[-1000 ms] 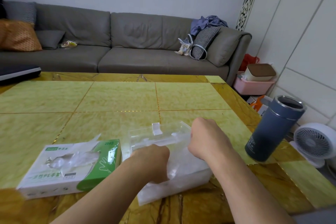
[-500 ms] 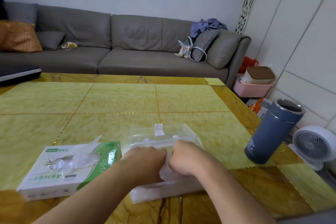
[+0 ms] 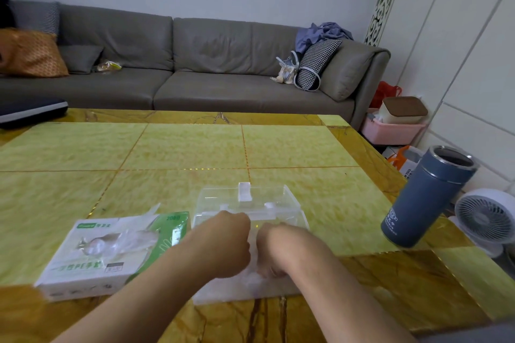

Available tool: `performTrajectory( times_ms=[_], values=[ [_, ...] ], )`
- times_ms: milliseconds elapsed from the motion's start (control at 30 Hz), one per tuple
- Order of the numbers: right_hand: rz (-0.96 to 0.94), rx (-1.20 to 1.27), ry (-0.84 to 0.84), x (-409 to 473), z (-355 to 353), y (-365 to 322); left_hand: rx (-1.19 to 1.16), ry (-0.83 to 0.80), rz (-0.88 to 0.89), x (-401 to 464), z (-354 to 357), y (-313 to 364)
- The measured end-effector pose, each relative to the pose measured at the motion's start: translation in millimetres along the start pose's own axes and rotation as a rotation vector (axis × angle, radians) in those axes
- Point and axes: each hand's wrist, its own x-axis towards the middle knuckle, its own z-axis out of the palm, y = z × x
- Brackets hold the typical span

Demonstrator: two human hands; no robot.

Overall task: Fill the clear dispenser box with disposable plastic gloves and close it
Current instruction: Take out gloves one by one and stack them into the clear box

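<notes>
The clear dispenser box [image 3: 292, 213] stands near the table's front edge with its lid [image 3: 244, 191] swung back and open. A whitish wad of plastic gloves [image 3: 250, 284] fills its near part. My left hand [image 3: 223, 242] and my right hand [image 3: 274, 250] are both down inside the box, side by side and almost touching. Both are curled into the gloves, and the fingertips are hidden behind the backs of the hands. Just left of the dispenser lies the white-and-green glove carton [image 3: 111, 248], with a glove sticking out of its slot.
A blue-grey open tumbler [image 3: 426, 198] stands at the right edge of the yellow tiled table [image 3: 195, 153]. A small white fan [image 3: 486, 220] sits on the floor beyond it. A dark flat object [image 3: 30, 111] lies at the far left. A grey sofa is behind.
My right hand has moved from the box's right end to its middle, close beside my left hand. The gloves now lie lower in the box.
</notes>
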Motion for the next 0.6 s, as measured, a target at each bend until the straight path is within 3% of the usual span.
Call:
performTrajectory(
  times_ms=[200,367,533,600],
  values=[
    [0.016,0.172,0.026,1.1,9.0,7.2,0.052,-0.273,-0.150,1.8,3.1,15.3],
    [-0.015,0.123,0.068,-11.6,6.5,11.4,0.120,-0.308,-0.155,-2.0,-7.1,22.7],
    [-0.045,0.126,0.309,-26.6,8.5,12.4,0.186,-0.349,-0.087,-1.7,-9.5,23.8],
    [-0.037,0.116,0.332,-30.5,7.8,13.3,0.185,-0.367,-0.079,-0.2,-9.3,22.9]
  ],
)
